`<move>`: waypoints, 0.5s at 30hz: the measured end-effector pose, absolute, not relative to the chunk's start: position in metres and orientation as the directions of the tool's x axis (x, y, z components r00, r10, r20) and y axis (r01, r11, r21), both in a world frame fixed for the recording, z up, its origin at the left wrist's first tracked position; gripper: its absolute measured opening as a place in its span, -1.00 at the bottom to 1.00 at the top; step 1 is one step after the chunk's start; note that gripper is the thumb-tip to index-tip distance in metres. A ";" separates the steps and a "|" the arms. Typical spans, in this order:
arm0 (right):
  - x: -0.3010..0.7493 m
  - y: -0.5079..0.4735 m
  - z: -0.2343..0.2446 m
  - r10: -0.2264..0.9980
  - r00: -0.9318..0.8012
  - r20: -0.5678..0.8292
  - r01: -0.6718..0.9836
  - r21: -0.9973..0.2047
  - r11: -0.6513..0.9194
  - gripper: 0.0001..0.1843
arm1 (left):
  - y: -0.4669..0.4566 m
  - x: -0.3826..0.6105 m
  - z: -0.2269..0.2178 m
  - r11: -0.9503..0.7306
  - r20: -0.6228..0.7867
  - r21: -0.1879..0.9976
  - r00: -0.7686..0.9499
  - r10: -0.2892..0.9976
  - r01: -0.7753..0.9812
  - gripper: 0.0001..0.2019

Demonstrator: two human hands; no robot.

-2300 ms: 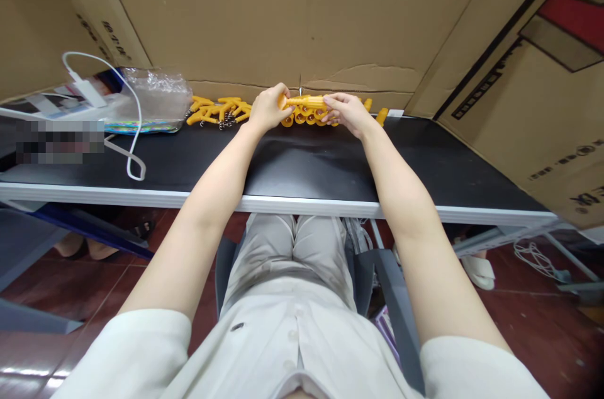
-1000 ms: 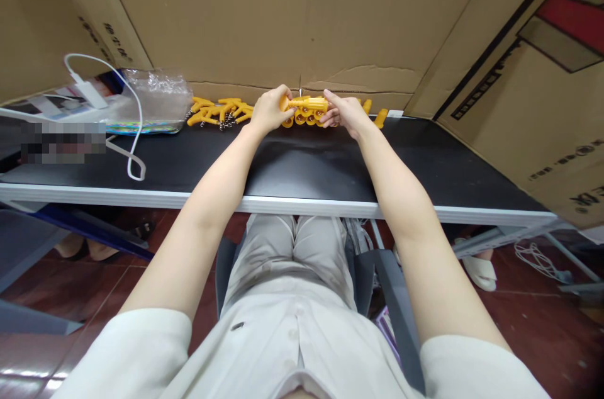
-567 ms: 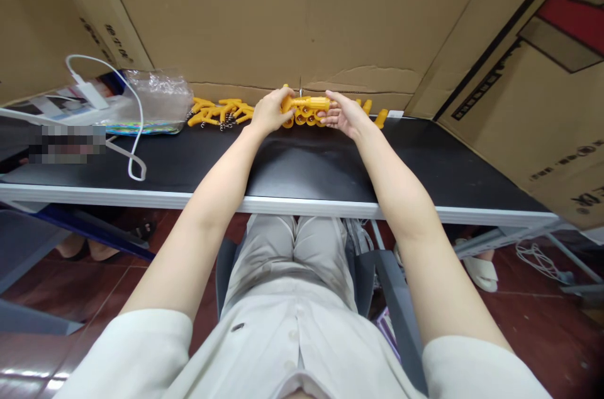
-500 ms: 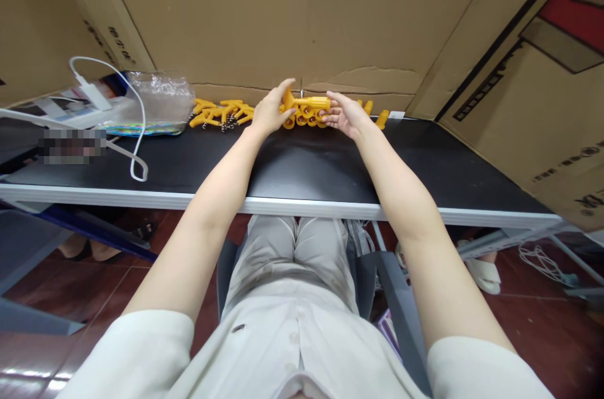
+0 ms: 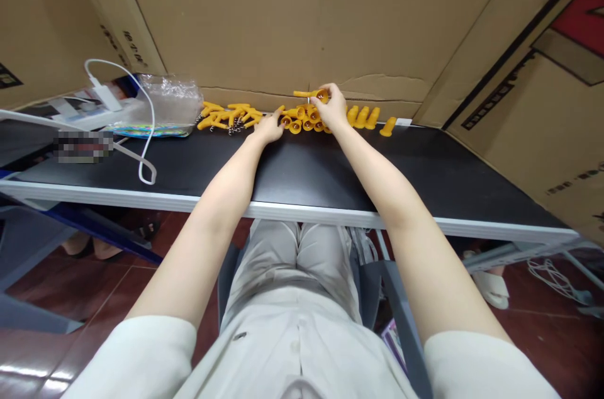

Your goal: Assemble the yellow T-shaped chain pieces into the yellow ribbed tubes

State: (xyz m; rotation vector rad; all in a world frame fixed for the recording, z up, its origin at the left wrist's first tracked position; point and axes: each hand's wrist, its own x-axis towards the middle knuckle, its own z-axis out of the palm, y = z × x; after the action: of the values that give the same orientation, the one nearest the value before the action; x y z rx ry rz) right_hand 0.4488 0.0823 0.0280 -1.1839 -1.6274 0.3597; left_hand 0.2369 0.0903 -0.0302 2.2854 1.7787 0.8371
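My right hand (image 5: 333,109) is closed on a yellow plastic piece (image 5: 323,95), holding it just above the pile. It has a hollow round end and a narrow stem pointing left. Below lies a heap of similar yellow hollow-ended pieces (image 5: 307,124), their round openings facing me. At the heap's left end rests my left hand (image 5: 268,127), thumb and forefinger apart, touching the nearest pieces; the other fingers are partly hidden. Left of it are several yellow branched pieces (image 5: 226,114) with small metal coils. Several yellow tapered pieces (image 5: 365,117) stand to the right of my right hand.
A cardboard wall (image 5: 264,21) closes off the back of the black tabletop (image 5: 306,166). Clear plastic bags (image 5: 170,103), a white cable (image 5: 150,109) and a white charger (image 5: 107,97) lie at the left. A small white slip (image 5: 403,123) is at the back right.
The yellow piece held between both hands is now apart from my left hand. My left hand went down to the heap's left end; my right hand moved slightly left, above the heap.
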 end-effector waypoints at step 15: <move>0.440 0.089 0.020 0.811 0.087 0.578 0.595 -0.684 0.423 -0.76 | 0.086 0.296 0.013 -0.149 0.288 0.389 0.034 0.957 0.909 -0.55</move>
State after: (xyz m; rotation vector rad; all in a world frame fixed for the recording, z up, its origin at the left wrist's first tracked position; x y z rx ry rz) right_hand 0.4398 0.0891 0.0203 -1.2653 -1.6029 0.2523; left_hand 0.2957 0.0857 0.0134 2.1865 1.9819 0.7465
